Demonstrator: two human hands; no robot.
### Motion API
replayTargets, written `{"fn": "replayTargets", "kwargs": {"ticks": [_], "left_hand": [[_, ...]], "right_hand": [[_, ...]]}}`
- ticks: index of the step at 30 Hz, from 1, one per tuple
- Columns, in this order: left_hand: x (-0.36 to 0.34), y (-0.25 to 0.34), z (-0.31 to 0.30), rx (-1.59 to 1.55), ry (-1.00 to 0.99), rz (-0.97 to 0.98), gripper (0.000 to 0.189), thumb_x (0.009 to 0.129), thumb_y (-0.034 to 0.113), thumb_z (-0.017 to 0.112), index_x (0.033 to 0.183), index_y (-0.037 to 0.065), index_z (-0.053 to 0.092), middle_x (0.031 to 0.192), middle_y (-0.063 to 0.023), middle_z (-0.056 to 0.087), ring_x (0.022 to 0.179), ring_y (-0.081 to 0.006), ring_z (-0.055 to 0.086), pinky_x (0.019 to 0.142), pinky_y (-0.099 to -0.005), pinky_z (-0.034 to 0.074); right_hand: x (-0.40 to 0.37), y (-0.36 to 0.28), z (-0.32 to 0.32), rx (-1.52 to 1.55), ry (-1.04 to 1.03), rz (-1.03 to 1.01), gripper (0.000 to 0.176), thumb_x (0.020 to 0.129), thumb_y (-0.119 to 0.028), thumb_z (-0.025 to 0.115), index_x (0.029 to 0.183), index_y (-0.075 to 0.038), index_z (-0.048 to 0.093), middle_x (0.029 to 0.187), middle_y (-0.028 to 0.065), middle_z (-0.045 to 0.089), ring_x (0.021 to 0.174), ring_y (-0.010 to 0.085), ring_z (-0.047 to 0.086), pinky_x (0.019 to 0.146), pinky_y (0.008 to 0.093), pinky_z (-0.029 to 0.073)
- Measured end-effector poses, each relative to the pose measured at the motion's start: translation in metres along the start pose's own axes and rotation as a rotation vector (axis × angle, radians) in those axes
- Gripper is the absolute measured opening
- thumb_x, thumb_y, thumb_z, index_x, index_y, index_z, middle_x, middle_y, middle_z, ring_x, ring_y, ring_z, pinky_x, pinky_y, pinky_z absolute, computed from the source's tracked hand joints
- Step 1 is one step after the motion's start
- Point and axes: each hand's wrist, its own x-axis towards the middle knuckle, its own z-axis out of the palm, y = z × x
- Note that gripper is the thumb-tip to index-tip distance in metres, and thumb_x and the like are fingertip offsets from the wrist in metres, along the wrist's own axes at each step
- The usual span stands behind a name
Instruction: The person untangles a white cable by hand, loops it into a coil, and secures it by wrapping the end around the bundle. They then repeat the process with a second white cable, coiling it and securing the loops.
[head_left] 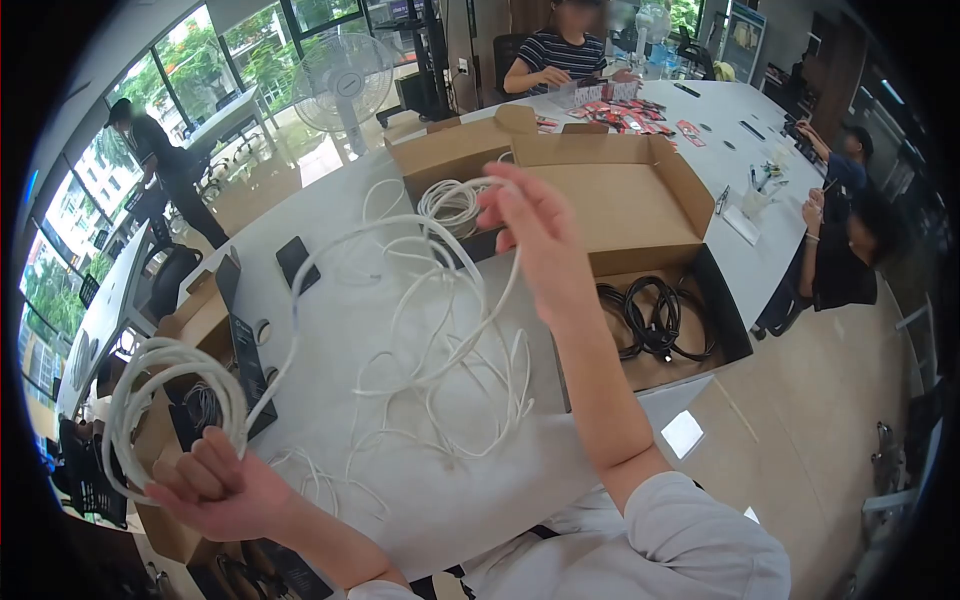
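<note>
Left hand (218, 492), seemingly fisted, grips coiled cable (232, 402).

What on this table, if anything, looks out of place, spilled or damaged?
The loose white cable looks odd: it lies tangled on the table, unlike the neat coil in the left hand. Nothing appears spilled; small damage would not show.

The left hand (222, 487) is curled like a fist; the right hand (538, 232) reaches farther forward.
</note>
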Motion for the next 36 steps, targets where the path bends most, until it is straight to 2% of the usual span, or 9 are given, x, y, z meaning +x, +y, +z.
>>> {"fn": "replayTargets", "kwargs": {"ticks": [7, 10, 16, 17, 20, 24, 26, 29, 36], "left_hand": [[0.018, 0.012, -0.009, 0.040, 0.189, 0.111, 0.048, 0.101, 0.026, 0.039, 0.059, 0.016, 0.018, 0.050, 0.0031, 0.011, 0.046, -0.0093, 0.009, 0.050, -0.0252, 0.019], [0.019, 0.009, -0.009, 0.039, 0.210, 0.091, 0.049, 0.101, 0.026, 0.039, 0.058, 0.016, 0.017, 0.050, 0.0032, 0.011, 0.045, -0.0092, 0.009, 0.049, -0.0250, 0.019], [0.008, -0.002, 0.001, -0.006, 0.143, 0.010, 0.049, 0.101, 0.027, 0.039, 0.059, 0.016, 0.018, 0.049, 0.0035, 0.011, 0.044, -0.0088, 0.008, 0.048, -0.0243, 0.019], [0.006, -0.004, 0.004, 0.012, 0.164, 0.011, 0.049, 0.101, 0.027, 0.039, 0.059, 0.016, 0.018, 0.049, 0.0035, 0.011, 0.044, -0.0087, 0.008, 0.048, -0.0242, 0.018], [0.005, -0.005, 0.009, 0.039, 0.176, 0.032, 0.048, 0.102, 0.028, 0.038, 0.059, 0.016, 0.019, 0.049, 0.0035, 0.011, 0.044, -0.0086, 0.008, 0.048, -0.0241, 0.018], [0.006, -0.003, 0.004, 0.004, 0.110, 0.016, 0.049, 0.101, 0.029, 0.038, 0.059, 0.016, 0.019, 0.049, 0.0036, 0.011, 0.044, -0.0083, 0.008, 0.047, -0.0240, 0.019], [0.005, -0.005, 0.007, 0.028, 0.128, 0.024, 0.049, 0.101, 0.030, 0.039, 0.059, 0.016, 0.020, 0.049, 0.0035, 0.011, 0.044, -0.0083, 0.008, 0.047, -0.0239, 0.019], [0.004, -0.007, 0.007, 0.060, 0.142, 0.028, 0.048, 0.101, 0.030, 0.039, 0.059, 0.016, 0.020, 0.049, 0.0034, 0.011, 0.044, -0.0084, 0.008, 0.047, -0.0237, 0.019], [0.003, -0.010, 0.001, 0.068, 0.105, -0.008, 0.047, 0.101, 0.029, 0.039, 0.061, 0.016, 0.019, 0.048, 0.0040, 0.012, 0.043, -0.0079, 0.008, 0.046, -0.0237, 0.019]], "right_hand": [[0.009, -0.006, -0.015, 0.161, 0.458, -0.248, 0.036, 0.093, -0.008, 0.048, 0.128, -0.003, 0.045, 0.101, 0.0042, 0.060, 0.086, 0.0081, 0.057, 0.065, 0.0211, 0.044], [0.009, -0.007, -0.018, -0.044, 0.389, -0.232, 0.035, 0.091, -0.012, 0.052, 0.126, -0.003, 0.048, 0.101, 0.0053, 0.058, 0.088, 0.0091, 0.056, 0.069, 0.0231, 0.045], [-0.001, 0.004, -0.019, -1.097, -0.200, -0.055, 0.043, 0.083, -0.014, 0.063, 0.123, -0.001, 0.051, 0.113, 0.0158, 0.052, 0.101, 0.0283, 0.054, 0.083, 0.0380, 0.045], [-0.009, 0.012, -0.016, -1.245, -0.118, -0.296, 0.052, 0.079, -0.013, 0.067, 0.126, -0.003, 0.049, 0.114, 0.0190, 0.052, 0.103, 0.0360, 0.052, 0.086, 0.0425, 0.043], [-0.014, 0.006, 0.008, -1.404, 0.137, -0.548, 0.059, 0.075, -0.013, 0.071, 0.129, -0.005, 0.048, 0.110, 0.0172, 0.054, 0.103, 0.0352, 0.050, 0.092, 0.0407, 0.040], [-0.010, -0.007, 0.013, -1.188, -0.308, -0.893, 0.065, 0.074, -0.008, 0.071, 0.133, -0.008, 0.044, 0.102, 0.0136, 0.059, 0.095, 0.0303, 0.055, 0.084, 0.0372, 0.045], [-0.025, -0.008, 0.023, -1.006, -0.567, -0.779, 0.064, 0.075, -0.005, 0.070, 0.134, -0.010, 0.044, 0.095, 0.0117, 0.063, 0.086, 0.0273, 0.060, 0.076, 0.0352, 0.048], [-0.037, -0.003, 0.036, -0.633, -0.641, -0.475, 0.058, 0.080, -0.006, 0.067, 0.133, -0.010, 0.045, 0.083, 0.0101, 0.066, 0.066, 0.0232, 0.062, 0.062, 0.0310, 0.049], [-0.033, -0.008, 0.025, -0.268, -0.809, -0.007, 0.032, 0.090, -0.008, 0.056, 0.122, -0.002, 0.055, 0.084, 0.0113, 0.069, 0.060, 0.0165, 0.065, 0.057, 0.0266, 0.049]]}}
